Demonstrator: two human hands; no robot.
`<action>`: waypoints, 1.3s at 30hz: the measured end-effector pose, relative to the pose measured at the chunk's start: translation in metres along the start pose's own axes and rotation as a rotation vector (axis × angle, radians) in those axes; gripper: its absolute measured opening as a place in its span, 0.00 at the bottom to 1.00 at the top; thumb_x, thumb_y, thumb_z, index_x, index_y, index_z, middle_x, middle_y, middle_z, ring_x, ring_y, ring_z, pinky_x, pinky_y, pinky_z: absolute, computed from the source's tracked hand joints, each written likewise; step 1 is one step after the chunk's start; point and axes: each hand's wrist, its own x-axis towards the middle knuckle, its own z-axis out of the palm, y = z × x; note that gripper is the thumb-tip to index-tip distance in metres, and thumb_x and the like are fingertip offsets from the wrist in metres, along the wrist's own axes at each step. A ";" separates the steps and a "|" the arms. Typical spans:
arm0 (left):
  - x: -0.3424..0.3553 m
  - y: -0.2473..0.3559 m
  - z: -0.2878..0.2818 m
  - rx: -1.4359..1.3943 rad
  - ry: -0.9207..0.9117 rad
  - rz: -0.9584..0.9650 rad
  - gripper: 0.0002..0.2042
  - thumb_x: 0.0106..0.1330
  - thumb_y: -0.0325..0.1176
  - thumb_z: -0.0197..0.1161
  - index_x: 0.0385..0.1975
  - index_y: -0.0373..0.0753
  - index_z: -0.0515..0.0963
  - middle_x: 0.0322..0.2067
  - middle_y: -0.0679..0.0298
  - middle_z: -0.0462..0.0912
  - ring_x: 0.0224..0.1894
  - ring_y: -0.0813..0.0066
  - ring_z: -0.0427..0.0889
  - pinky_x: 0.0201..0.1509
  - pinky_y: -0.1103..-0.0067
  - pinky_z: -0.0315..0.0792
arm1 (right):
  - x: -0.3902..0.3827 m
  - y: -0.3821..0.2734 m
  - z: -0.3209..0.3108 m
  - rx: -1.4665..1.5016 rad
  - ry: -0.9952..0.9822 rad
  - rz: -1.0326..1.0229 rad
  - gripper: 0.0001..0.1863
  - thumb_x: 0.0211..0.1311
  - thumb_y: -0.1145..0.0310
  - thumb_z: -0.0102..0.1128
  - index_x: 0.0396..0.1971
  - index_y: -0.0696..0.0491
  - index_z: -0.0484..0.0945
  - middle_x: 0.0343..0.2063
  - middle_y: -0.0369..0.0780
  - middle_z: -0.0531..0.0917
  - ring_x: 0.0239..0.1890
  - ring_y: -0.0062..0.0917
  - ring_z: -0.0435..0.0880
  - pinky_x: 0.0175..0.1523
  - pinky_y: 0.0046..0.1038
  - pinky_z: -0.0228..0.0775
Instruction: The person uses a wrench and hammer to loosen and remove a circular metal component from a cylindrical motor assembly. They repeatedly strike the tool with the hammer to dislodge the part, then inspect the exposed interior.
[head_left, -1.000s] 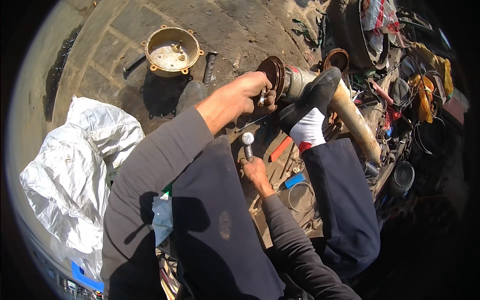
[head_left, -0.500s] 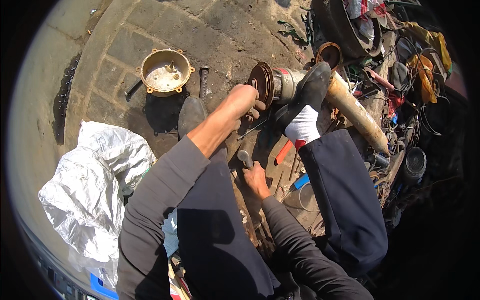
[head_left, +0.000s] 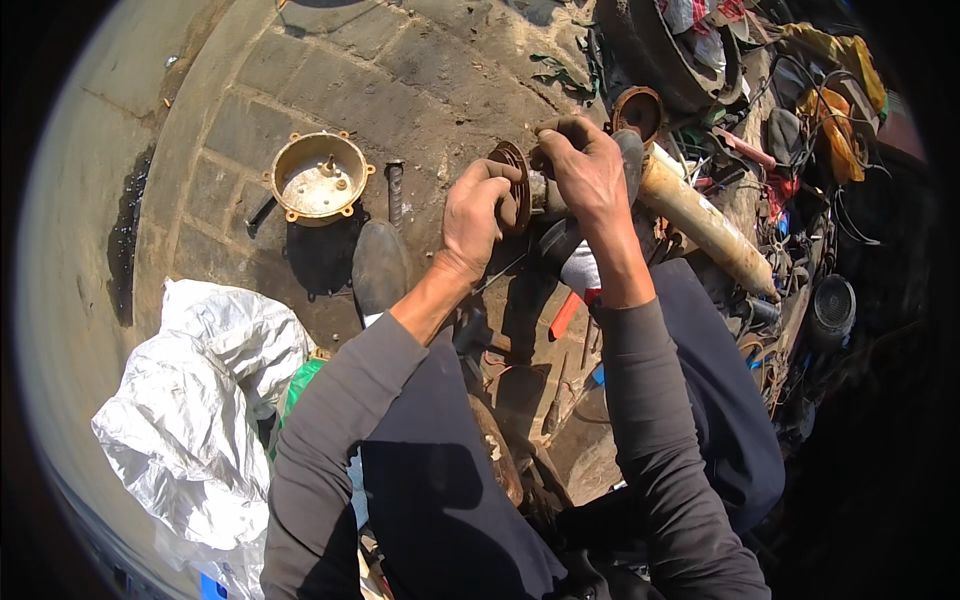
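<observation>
A metal motor-like cylinder [head_left: 549, 202] lies on the ground, with a rusty round flange [head_left: 513, 175] on its left end. My left hand [head_left: 473, 218] is closed at the flange's near left edge, thumb and fingers against it. Just above the cylinder is my right hand [head_left: 590, 170], its fingers curled together; whatever they hold is too small or hidden to make out. My hand and arm cover much of the cylinder, and my right shoe [head_left: 629, 155] rests against its far right part. A dark tool head [head_left: 472, 332] with a brown handle, apparently a hammer, lies below my left wrist.
A round metal housing [head_left: 320, 178] with lugs stands at the left, beside a ribbed steel bar [head_left: 396, 195]. White sacking [head_left: 200, 400] is piled at lower left. Rightward lie a long pale cylinder [head_left: 705, 228], a rusty round cap [head_left: 638, 110], a red handle [head_left: 566, 316] and scrap.
My right hand has let go of the hammer and risen to the cylinder. My left hand has shifted slightly down and left, against the flange. The view has tilted slightly.
</observation>
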 end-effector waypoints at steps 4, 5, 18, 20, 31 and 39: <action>0.008 0.009 0.001 -0.067 0.035 -0.131 0.14 0.73 0.34 0.51 0.43 0.32 0.82 0.26 0.67 0.80 0.23 0.82 0.75 0.23 0.84 0.65 | 0.105 -0.045 -0.006 0.022 -0.149 -0.062 0.16 0.69 0.65 0.60 0.43 0.63 0.84 0.28 0.45 0.88 0.31 0.28 0.88 0.37 0.32 0.79; 0.010 0.010 -0.001 -0.120 0.039 -0.182 0.14 0.74 0.34 0.51 0.44 0.32 0.82 0.27 0.67 0.80 0.23 0.81 0.75 0.23 0.83 0.65 | 0.121 -0.049 -0.009 -0.277 -0.230 -0.189 0.16 0.70 0.64 0.60 0.44 0.63 0.84 0.28 0.47 0.88 0.30 0.32 0.89 0.38 0.35 0.80; 0.039 0.002 0.007 0.433 0.197 -0.209 0.18 0.72 0.27 0.53 0.59 0.26 0.75 0.38 0.54 0.87 0.25 0.76 0.77 0.26 0.77 0.70 | 0.028 0.181 -0.134 0.016 0.210 0.404 0.17 0.72 0.62 0.64 0.51 0.60 0.82 0.38 0.41 0.87 0.41 0.25 0.85 0.46 0.30 0.76; 0.041 0.004 0.007 0.817 0.245 -0.223 0.17 0.72 0.26 0.52 0.58 0.27 0.75 0.37 0.53 0.87 0.27 0.73 0.80 0.27 0.76 0.72 | 0.006 0.203 -0.116 0.165 0.289 0.501 0.20 0.75 0.57 0.63 0.50 0.62 0.85 0.40 0.39 0.88 0.42 0.21 0.84 0.48 0.27 0.75; 0.054 0.036 0.021 0.510 -0.023 -1.141 0.14 0.81 0.30 0.41 0.45 0.33 0.76 0.22 0.71 0.71 0.17 0.82 0.66 0.16 0.81 0.62 | 0.045 0.224 -0.105 0.336 0.206 0.405 0.38 0.70 0.38 0.64 0.54 0.65 0.83 0.49 0.50 0.87 0.53 0.34 0.85 0.60 0.32 0.72; 0.051 0.025 0.028 0.533 0.070 -1.138 0.14 0.83 0.33 0.38 0.40 0.39 0.73 0.17 0.76 0.60 0.13 0.84 0.53 0.15 0.82 0.53 | 0.051 0.211 -0.096 1.019 -0.121 0.553 0.35 0.71 0.41 0.64 0.67 0.52 0.79 0.59 0.39 0.85 0.57 0.27 0.84 0.59 0.29 0.76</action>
